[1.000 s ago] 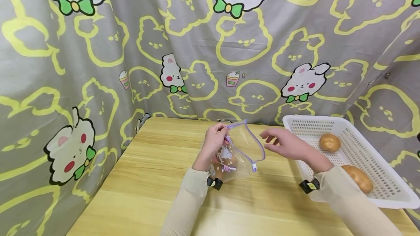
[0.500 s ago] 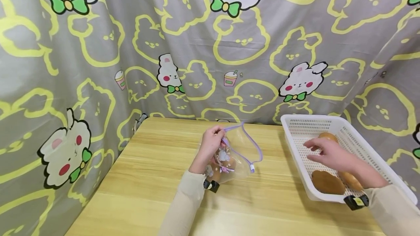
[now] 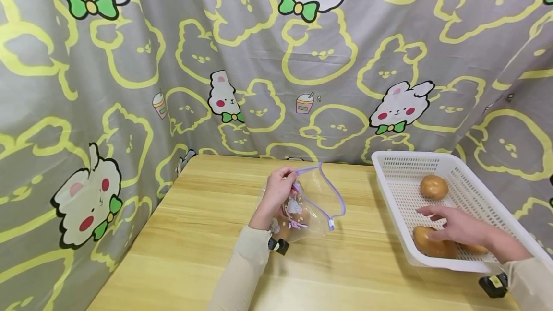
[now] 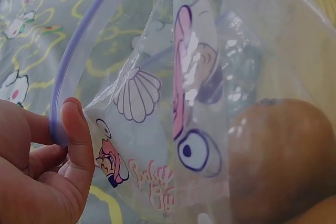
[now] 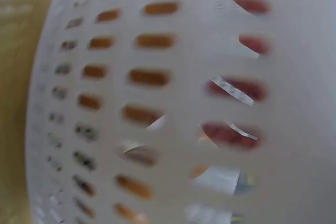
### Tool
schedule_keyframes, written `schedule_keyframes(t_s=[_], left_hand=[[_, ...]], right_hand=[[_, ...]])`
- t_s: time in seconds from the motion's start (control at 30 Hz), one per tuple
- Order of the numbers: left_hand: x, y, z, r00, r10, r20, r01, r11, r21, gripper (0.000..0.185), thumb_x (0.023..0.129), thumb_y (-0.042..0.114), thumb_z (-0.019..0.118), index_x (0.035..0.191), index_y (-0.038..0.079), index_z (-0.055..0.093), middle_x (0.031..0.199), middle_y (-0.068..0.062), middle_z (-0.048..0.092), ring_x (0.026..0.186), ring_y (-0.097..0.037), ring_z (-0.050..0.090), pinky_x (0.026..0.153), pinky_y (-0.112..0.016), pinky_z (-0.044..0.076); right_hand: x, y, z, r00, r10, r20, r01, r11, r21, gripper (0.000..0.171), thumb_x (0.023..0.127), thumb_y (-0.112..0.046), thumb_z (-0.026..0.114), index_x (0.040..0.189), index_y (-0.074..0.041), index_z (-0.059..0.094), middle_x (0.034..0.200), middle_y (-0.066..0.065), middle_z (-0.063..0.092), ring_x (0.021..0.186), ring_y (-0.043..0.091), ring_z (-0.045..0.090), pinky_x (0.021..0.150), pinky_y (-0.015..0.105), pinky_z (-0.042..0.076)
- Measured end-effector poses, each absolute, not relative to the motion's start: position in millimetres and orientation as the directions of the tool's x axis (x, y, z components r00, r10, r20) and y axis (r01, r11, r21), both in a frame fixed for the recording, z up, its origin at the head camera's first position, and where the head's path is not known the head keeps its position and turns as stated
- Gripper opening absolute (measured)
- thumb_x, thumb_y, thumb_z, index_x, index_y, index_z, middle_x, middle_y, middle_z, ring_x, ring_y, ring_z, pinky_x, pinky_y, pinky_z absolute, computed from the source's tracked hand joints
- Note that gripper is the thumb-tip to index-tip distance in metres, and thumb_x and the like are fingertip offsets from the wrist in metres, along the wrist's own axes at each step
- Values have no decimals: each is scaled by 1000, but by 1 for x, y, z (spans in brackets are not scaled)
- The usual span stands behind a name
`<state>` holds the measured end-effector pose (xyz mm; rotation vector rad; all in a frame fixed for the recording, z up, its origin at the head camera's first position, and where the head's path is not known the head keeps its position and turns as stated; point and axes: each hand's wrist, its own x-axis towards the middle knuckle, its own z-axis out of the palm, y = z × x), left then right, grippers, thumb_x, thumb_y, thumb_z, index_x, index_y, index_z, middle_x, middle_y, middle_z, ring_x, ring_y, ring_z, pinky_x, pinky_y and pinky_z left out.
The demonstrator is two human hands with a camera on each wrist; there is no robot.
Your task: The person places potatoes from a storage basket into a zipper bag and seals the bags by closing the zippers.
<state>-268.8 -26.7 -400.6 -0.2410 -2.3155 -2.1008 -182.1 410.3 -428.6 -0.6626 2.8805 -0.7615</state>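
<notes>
My left hand (image 3: 278, 188) pinches the purple-edged rim of a clear zip bag (image 3: 319, 193) with printed cartoon figures. The bag's mouth gapes to the right, its white slider (image 3: 331, 223) at the lower corner. In the left wrist view, a brown potato (image 4: 283, 156) shows through the plastic. My right hand (image 3: 460, 227) is inside the white basket, fingers loosely extended, the thumb overlapping a potato (image 3: 425, 241) near the front wall. Another potato (image 3: 475, 249) lies partly hidden under the hand, and one more potato (image 3: 434, 187) sits farther back.
The white slotted basket (image 3: 384, 196) stands at the right of the wooden table (image 3: 207, 205). Its wall (image 5: 304, 103) fills the right wrist view, blurred. A grey patterned curtain (image 3: 259, 37) hangs behind and at both sides.
My right hand has moved from beside the bag's mouth rightward into the basket, then slightly farther right and down over the front potatoes. My left hand keeps its pinch on the bag.
</notes>
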Motion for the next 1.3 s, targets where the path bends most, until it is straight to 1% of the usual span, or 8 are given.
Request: schedule_keyframes(t_s=[0.07,0.3,0.57,0.67,0.87,1.07,1.2,1.3], left_hand=[[-268,-26,-401,-988,109,106,116,87,989,17,94,8,51,98,-3,64,71,-5,53,47,-11,51,43,-20,45],[-268,-26,-400,-987,121,102,112,79,991,19,94,9,50,99,-3,64,71,-5,53,47,-11,51,43,-20,45],[-269,-27,-400,-985,132,107,118,78,990,19,95,8,50,100,-5,63,71,-5,53,47,-10,51,43,-20,45],[-268,-28,-400,-986,134,102,113,78,991,21,95,9,50,102,-6,63,70,-5,52,47,-10,51,43,-19,45],[-268,-28,-401,-986,131,105,116,83,990,21,95,9,50,102,-5,63,71,-5,52,48,-10,51,44,-19,46],[-268,-28,-402,-988,125,92,102,78,992,20,94,8,50,101,-5,63,71,-5,52,47,-10,51,44,-19,45],[-269,-28,-402,-988,121,92,102,79,992,20,94,9,50,101,-4,64,71,-5,52,48,-10,51,44,-19,45],[-269,-29,-403,-989,118,94,104,80,991,19,95,9,50,100,-3,64,71,-5,52,47,-10,50,44,-19,45]], right_hand=[[-181,414,-432,-901,-434,-2,-377,785,-492,58,78,-25,77,124,2,54,117,19,59,96,15,57,70,28,52],[-182,422,-439,-897,-434,-81,-335,787,-518,66,78,-26,76,125,10,48,117,29,55,93,17,59,71,27,50],[-184,424,-440,-883,-437,-169,-274,774,-571,72,82,-23,73,129,18,37,113,32,54,92,38,60,69,26,49],[-182,423,-441,-884,-432,-179,-273,787,-553,74,81,-25,74,130,17,37,111,27,58,92,32,60,68,25,48],[-180,423,-441,-884,-422,-203,-284,828,-484,68,82,-29,73,130,11,45,104,10,64,88,12,58,67,27,46],[-179,422,-444,-885,-419,-201,-276,821,-499,53,84,-28,71,122,6,54,101,5,61,83,5,54,65,25,45],[-180,421,-445,-902,-412,-131,-297,811,-504,45,83,-25,72,116,3,57,98,3,60,80,1,52,65,24,44],[-179,420,-443,-916,-392,-87,-299,812,-501,46,83,-26,72,115,3,57,96,0,60,79,-1,52,65,24,45]])
